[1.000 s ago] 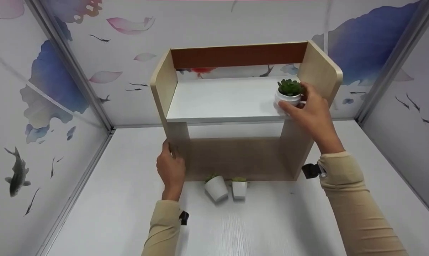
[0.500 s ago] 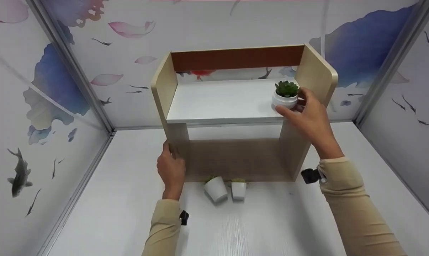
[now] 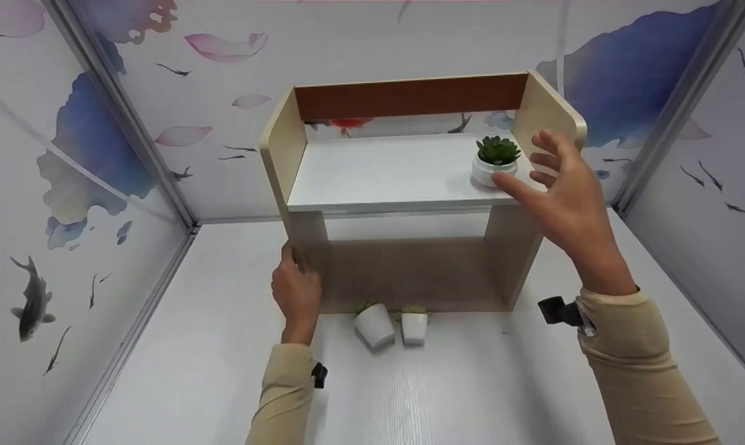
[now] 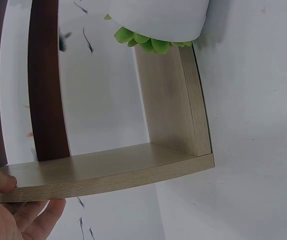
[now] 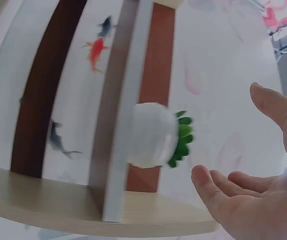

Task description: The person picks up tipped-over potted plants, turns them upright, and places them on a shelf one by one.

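Note:
A small wooden shelf unit (image 3: 403,275) with a white upper board stands on the table. On that board, near its right end, a green succulent in a round white pot (image 3: 495,172) sits upright. My right hand (image 3: 567,198) is just right of the pot, thumb and fingers spread; the right wrist view shows a gap between the fingers and the plant (image 5: 153,135). My left hand (image 3: 297,293) grips the front edge of the left side panel, with the thumb (image 4: 3,181) on the inner face and the fingers behind it.
Two more white potted plants are in front of the unit: a larger, tilted pot (image 3: 375,326) and a smaller pot (image 3: 414,329) to its right. White painted walls (image 3: 409,37) enclose the table (image 3: 403,395) at the back and sides.
My right hand has let go of the succulent pot, opened its fingers and drawn back to the right. The pot stays on the upper board. My left hand has kept its grip.

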Available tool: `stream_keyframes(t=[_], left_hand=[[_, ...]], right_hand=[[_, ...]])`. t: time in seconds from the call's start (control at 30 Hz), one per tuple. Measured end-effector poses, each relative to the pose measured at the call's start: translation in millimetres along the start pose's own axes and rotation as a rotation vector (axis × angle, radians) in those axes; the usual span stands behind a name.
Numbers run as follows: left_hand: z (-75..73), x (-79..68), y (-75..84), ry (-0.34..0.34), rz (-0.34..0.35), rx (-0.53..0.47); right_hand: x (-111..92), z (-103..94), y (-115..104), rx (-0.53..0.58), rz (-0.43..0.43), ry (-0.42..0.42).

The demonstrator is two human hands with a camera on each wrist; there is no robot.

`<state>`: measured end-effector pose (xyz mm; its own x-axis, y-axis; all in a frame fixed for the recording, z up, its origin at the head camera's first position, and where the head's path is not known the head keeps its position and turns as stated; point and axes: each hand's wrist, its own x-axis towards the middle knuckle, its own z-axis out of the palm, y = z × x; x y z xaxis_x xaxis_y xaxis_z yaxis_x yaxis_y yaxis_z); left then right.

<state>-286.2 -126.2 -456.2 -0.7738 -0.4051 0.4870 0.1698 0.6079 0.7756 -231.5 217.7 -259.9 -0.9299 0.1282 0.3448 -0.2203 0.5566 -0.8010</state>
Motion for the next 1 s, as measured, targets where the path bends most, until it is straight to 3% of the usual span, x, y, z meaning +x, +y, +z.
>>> stream_keyframes(t=[0.3, 0.53, 0.73, 1.0], left_hand=[[0.2, -0.7, -0.9, -0.004, 0.004, 0.008], [0.6, 0.7, -1.4, 0.014, 0.012, 0.028], [-0.2, 2.3, 0.4, 0.005, 0.015, 0.025], [-0.8, 0.8, 0.4, -0.017, -0.013, 0.031]], right_hand=[[-34.0, -2.9, -31.0, 0.022, -0.131, 0.039], [-64.1, 11.8, -41.5, 0.013, -0.219, 0.036], [-72.0, 36.0, -31.4, 0.035, -0.263, -0.011], [-73.8, 74.3, 3.5, 0.030, -0.236, -0.091]])
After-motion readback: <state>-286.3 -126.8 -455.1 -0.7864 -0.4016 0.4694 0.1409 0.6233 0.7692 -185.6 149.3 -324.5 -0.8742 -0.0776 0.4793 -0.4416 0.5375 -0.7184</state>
